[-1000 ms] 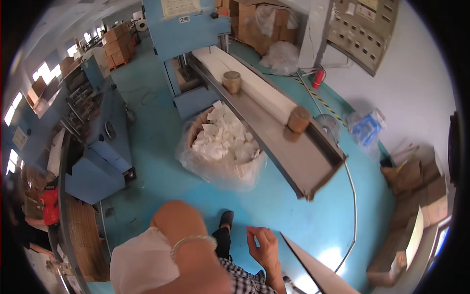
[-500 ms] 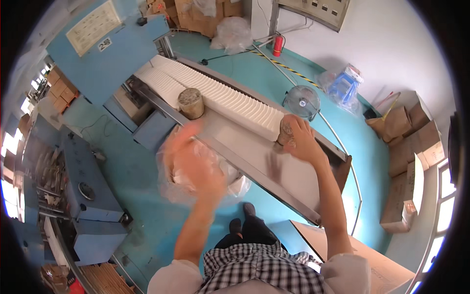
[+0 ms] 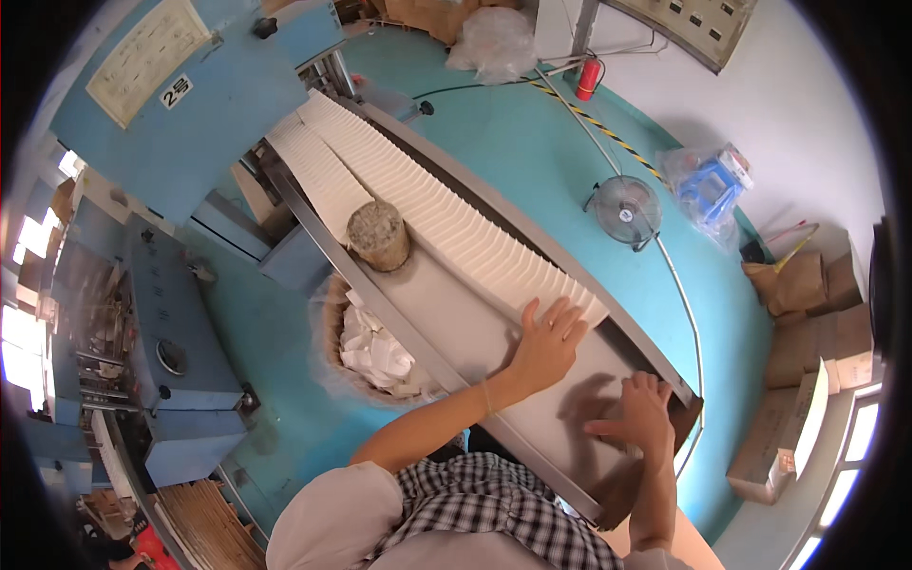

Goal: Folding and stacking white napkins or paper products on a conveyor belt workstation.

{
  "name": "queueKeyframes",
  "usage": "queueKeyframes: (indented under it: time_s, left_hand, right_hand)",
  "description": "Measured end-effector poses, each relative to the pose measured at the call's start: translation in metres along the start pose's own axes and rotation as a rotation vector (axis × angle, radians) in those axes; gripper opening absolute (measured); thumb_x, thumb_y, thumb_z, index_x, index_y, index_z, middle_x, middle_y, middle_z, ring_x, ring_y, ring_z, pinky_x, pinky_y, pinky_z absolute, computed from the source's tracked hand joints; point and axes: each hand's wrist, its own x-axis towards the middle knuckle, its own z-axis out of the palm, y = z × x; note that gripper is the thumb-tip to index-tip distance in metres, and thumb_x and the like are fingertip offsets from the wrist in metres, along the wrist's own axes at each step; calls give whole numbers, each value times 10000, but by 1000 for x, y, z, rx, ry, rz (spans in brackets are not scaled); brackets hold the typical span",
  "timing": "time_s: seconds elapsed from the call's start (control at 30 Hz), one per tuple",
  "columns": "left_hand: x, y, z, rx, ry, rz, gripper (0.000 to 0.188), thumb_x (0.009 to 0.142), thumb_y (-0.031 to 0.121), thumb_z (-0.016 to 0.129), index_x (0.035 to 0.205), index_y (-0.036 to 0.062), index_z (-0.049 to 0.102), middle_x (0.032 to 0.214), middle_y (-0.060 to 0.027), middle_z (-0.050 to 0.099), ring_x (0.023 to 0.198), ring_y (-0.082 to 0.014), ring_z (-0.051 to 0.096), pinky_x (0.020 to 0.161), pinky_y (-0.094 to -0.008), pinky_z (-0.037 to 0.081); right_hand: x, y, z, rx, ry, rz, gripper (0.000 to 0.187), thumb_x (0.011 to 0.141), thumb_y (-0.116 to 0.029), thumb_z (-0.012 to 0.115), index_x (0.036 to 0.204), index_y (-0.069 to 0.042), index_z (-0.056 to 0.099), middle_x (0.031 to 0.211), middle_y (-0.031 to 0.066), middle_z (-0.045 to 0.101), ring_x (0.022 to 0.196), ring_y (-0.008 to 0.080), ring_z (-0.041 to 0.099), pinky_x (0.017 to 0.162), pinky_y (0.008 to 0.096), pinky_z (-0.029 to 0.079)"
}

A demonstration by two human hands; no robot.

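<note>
Two long rows of thin white pleated or folded sheets (image 3: 456,223) stand packed on the metal trough (image 3: 446,313). My left hand (image 3: 546,350) touches the near end of the longer row, its fingers spread over the edge. A mottled brown-grey cylindrical block (image 3: 378,236) stands upright against the end of the shorter row. To the right, my right hand (image 3: 641,418) is over the trough's near end, fingers bent and thumb apart. Its palm is turned down and hides whatever it grips; a small brownish patch shows beneath it.
Blue machine (image 3: 180,104) at the trough's far end. Below the trough's left side, a plastic-lined basket (image 3: 334,328) holds white scraps. Beyond the right side are a floor fan (image 3: 627,211), a red fire extinguisher (image 3: 589,78) and cardboard boxes (image 3: 760,461). Another blue machine (image 3: 185,332) stands left.
My left hand has moved right onto the end of the longer row. My right hand has come away from that end, nearer to me; the second cylindrical block it held there is now out of sight.
</note>
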Motion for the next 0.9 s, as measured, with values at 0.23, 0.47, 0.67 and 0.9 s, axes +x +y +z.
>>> queueKeyframes:
  time_s: [0.23,0.47,0.67,0.9]
  left_hand:
    - [79,-126,-39,118,-79,-220,414,891,300,581,1241,80,566,1324,-135,517,1244,-333,434,938,-598,301]
    - [124,-323,-96,620,-66,-852,381,943,374,564,1140,53,620,1178,-191,528,1110,-382,522,918,-521,414]
    - [123,-323,-94,652,-18,-766,359,930,403,586,1009,64,673,1080,-141,597,1034,-348,575,892,-477,447]
    - [128,-296,-87,853,15,-655,621,948,549,489,992,-40,681,1099,-217,575,1035,-375,555,882,-475,391]
  right_hand:
    - [78,-36,47,1558,383,283,525,998,-349,580,1299,70,484,1214,179,588,1091,215,565,929,353,454]
    - [82,-58,37,1505,401,255,523,959,-311,636,1242,93,463,1053,169,623,905,203,603,777,328,499]
    - [84,-59,22,1513,350,299,514,953,-310,643,1227,90,473,1039,178,616,894,233,607,770,350,499]
    - [86,-59,42,1010,458,277,492,940,-303,648,1224,74,508,1162,305,556,1111,361,556,945,448,430]
